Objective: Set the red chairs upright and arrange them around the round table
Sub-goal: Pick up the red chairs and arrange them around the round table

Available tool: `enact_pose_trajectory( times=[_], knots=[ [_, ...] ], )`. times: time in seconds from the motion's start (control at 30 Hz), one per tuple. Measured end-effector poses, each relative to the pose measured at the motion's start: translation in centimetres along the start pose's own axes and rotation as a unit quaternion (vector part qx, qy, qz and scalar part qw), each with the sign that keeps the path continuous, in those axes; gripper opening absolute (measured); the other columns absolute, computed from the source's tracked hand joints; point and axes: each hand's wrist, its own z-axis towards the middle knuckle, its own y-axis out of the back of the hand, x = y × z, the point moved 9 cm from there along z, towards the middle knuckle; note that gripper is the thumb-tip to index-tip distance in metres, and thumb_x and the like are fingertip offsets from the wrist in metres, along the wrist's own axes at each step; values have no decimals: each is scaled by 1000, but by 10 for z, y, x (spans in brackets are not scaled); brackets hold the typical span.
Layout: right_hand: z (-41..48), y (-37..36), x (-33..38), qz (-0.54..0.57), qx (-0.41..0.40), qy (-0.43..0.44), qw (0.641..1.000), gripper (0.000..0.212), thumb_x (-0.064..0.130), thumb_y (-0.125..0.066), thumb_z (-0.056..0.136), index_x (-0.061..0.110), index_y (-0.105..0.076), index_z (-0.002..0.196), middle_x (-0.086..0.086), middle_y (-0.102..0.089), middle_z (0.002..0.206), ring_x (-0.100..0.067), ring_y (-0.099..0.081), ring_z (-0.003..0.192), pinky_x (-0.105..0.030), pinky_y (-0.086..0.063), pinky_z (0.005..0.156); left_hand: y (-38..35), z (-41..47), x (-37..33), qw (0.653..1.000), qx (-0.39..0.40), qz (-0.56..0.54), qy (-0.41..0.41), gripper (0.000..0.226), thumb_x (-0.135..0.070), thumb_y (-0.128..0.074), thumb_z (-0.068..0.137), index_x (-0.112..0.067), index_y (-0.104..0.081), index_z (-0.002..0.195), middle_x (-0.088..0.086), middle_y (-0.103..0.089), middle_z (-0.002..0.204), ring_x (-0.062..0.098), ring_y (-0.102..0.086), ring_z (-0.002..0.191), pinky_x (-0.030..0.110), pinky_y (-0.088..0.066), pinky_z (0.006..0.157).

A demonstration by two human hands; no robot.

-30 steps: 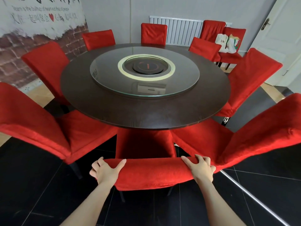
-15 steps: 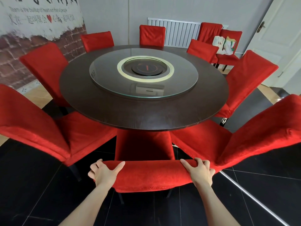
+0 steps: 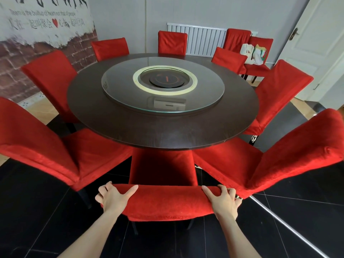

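Chair (image 3: 163, 202), red cover, upright, bottom centre of frame, seat tucked under the near edge of the round table (image 3: 115, 120). Against the frames a second and half a second ago: same grip, same spot, chair barely moved if at all; only the view shifted a little.

Left hand (image 3: 113, 197) grips the left end of the backrest top, thumb laid along the top edge toward centre, fingers curled over the corner. Right hand (image 3: 223, 202) grips the right end the same way, mirrored. The backrest spans between the two hands and the seat lies beyond them, toward the table.

Neighbour chair on left (image 3: 46, 146) and neighbour chair on right (image 3: 288, 151) stand upright, angled in, seats close beside the held chair's seat. More red chairs ring the table's far side. Glass turntable (image 3: 204, 97) sits on the table top, dark round burner (image 3: 165, 81) at its centre.

Upper centre: white radiator (image 3: 202, 41). Upper right: two extra chairs by the wall, one carrying a white bag (image 3: 253, 53), and a white door (image 3: 320, 43). Upper left: brick-print mural (image 3: 37, 34). Black tile floor (image 3: 37, 211) below.
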Motion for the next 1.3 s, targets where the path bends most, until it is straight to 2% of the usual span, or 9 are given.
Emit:
enact_pose_trajectory(
  times=[0.17,0.63,1.13,1.3],
  knots=[
    [-4,0,-5,-1,1,4,1000,81,79,-54,76,29,-45,140,2,-32,140,-32,-17,133,-42,-37,74,-1,-7,4,1000,2,-9,-9,112,-56,-77,72,-1,-19,151,16,-21,147,37,-17,134,53,-43,95],
    [-13,-6,-2,-11,-10,3,1000,81,79,-51,78,28,-46,140,2,-33,137,-29,-26,126,-40,-40,72,5,9,1,999,7,26,-39,109,-57,-76,73,0,-23,149,16,-24,143,37,-20,130,54,-43,95],
    [-26,-24,8,15,-17,-17,1000,82,78,-52,78,27,-43,142,1,-29,141,-31,-23,128,-40,-40,75,17,33,5,997,22,56,-58,111,-62,-72,73,1,-22,149,19,-25,144,40,-23,131,52,-39,100],
    [-28,-23,8,19,-15,-20,1000,87,78,-54,77,28,-39,147,1,-28,147,-34,-30,127,-43,-44,80,17,28,8,998,20,16,-54,115,-58,-76,72,-1,-16,152,17,-16,151,39,-15,135,53,-36,103]
  ],
)
